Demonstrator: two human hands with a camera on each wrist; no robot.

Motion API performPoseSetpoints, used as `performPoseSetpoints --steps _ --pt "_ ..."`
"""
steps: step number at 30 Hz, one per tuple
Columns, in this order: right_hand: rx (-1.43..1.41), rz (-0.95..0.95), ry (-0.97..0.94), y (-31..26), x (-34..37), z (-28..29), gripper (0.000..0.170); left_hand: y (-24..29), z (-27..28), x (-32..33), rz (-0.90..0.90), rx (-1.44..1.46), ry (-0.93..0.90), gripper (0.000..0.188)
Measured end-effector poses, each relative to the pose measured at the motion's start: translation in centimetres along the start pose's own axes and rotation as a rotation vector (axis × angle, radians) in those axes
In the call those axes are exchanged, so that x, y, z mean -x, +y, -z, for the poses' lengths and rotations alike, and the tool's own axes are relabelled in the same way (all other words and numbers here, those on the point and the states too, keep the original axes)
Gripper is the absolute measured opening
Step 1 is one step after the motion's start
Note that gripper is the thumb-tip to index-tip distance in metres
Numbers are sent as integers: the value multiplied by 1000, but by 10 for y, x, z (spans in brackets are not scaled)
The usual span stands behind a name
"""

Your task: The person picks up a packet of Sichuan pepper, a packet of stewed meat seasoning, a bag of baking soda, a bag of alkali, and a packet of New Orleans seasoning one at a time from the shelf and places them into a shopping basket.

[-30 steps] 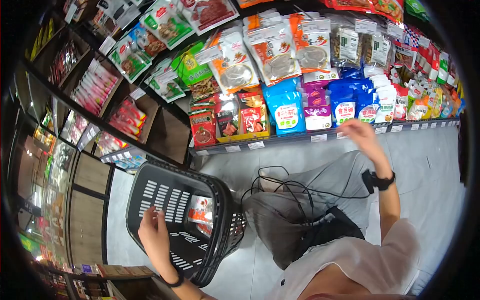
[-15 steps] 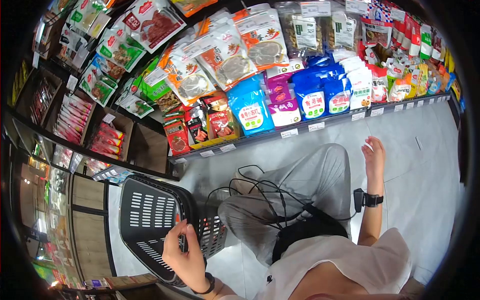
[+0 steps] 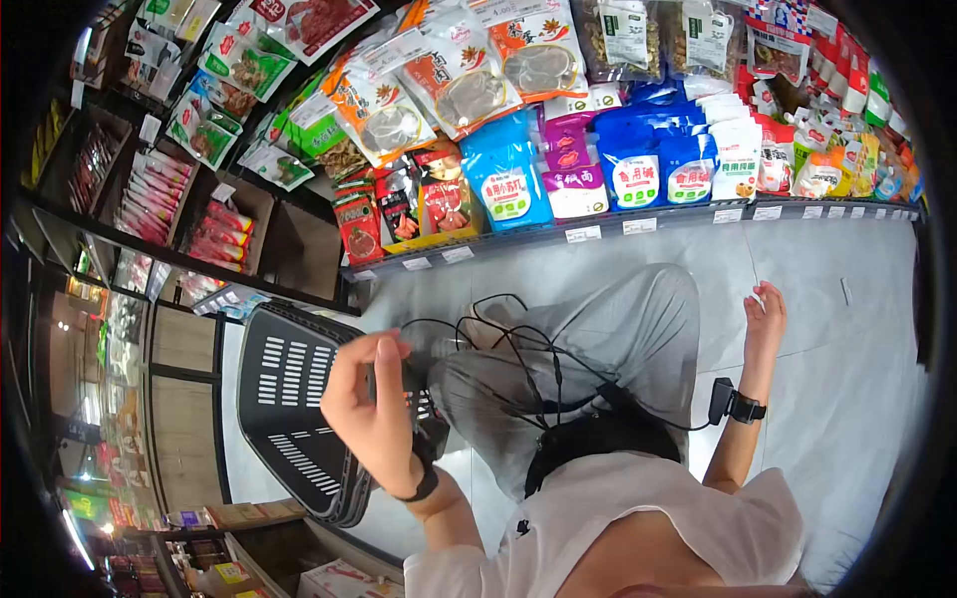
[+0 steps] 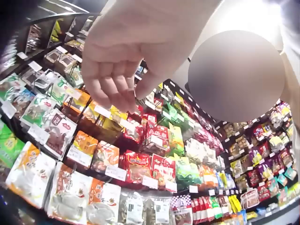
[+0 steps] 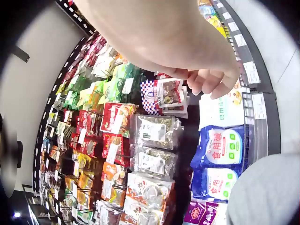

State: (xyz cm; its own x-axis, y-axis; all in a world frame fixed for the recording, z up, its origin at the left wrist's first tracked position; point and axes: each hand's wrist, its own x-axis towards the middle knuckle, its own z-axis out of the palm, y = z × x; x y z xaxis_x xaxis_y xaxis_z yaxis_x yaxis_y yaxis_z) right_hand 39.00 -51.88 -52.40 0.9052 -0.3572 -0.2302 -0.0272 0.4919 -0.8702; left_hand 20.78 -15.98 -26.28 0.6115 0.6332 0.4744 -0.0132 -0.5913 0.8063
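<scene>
My left hand (image 3: 374,419) is raised over the right side of the black basket (image 3: 289,399), fingers loosely bent and holding nothing. In the left wrist view the same hand (image 4: 126,56) hangs with relaxed fingers in front of the shelves. My right hand (image 3: 765,319) is held above the floor to the right of the knee, its fingers loosely bent and empty. The right wrist view shows that hand (image 5: 187,51) with fingers curving down near the white packets (image 5: 225,110). Neither hand touches a packet. The left hand and forearm hide part of the basket.
Blue pouches (image 3: 630,169), a purple pouch (image 3: 573,174) and orange-white bags (image 3: 464,85) line the rack ahead. Black cables (image 3: 553,374) lie across the grey trousers (image 3: 638,329). Shelves of small packets (image 3: 150,194) stand at the left, above grey floor tiles (image 3: 827,379).
The left hand has risen from over the basket's inside and moved right. The right hand has drawn back from near the shelf edge to the right side. The packet in the basket is now out of sight.
</scene>
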Motion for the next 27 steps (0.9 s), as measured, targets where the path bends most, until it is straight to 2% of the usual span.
performPoseSetpoints --steps 2,8,15,18,21,24,27 --pt "4 7 78 -8 0 13 17 -10 -17 -11 21 75 -54 8" --pt "-8 59 123 -20 3 23 17 -37 -55 -19 31 162 -138 13" --pt "-32 16 54 -3 -6 9 18 -86 -72 -17 133 152 -250 15" --pt "-78 -24 60 7 -12 -27 17 -137 -81 -21 204 232 -321 16" --pt "-196 -30 -123 18 -10 -92 17 -205 -103 -35 365 395 -212 17" --pt "-167 -154 -291 54 -12 -162 15 -288 -130 -47 540 574 -131 19" --pt "-63 -280 -499 97 -9 -227 13 -318 -157 -58 732 635 -86 23"
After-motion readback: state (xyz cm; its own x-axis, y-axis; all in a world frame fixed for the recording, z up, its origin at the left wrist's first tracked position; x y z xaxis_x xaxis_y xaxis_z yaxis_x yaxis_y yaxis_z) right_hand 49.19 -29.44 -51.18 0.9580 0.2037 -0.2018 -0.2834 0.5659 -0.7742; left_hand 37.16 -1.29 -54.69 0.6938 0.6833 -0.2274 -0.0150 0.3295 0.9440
